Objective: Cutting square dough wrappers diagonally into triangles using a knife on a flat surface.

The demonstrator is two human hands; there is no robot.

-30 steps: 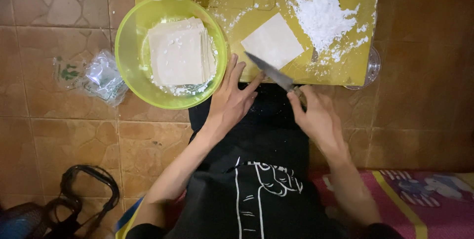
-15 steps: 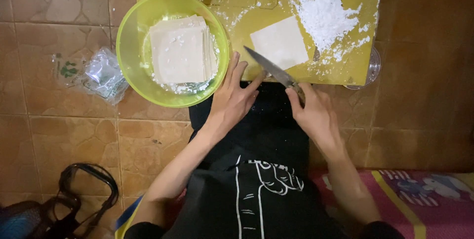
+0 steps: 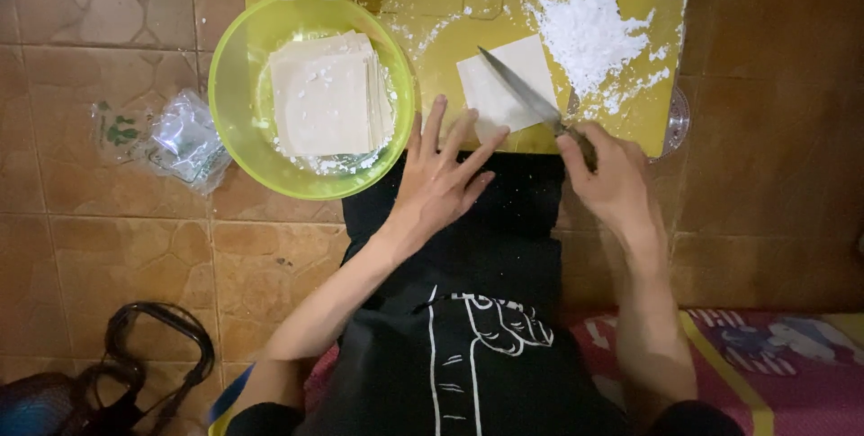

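A knife [image 3: 526,94] is gripped in the closed right hand [image 3: 607,179], its blade now laid across the white dough square [image 3: 504,85] on the yellow board [image 3: 450,49]. The left hand [image 3: 441,175], fingers spread and empty, has been shifted to touch the square's lower edge.

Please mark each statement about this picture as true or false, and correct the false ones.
1. The right hand holds a knife whose blade lies across a square dough sheet. True.
2. The left hand holds a rolling pin. False: it holds nothing; its spread fingers reach the near edge of the sheet.
3. A stack of square sheets lies in the green bowl. True.
4. The white flour pile is inside the bowl. False: it lies on the yellow board, beside the single sheet.
5. A crumpled clear plastic bag lies on the tiled floor beside the bowl. True.
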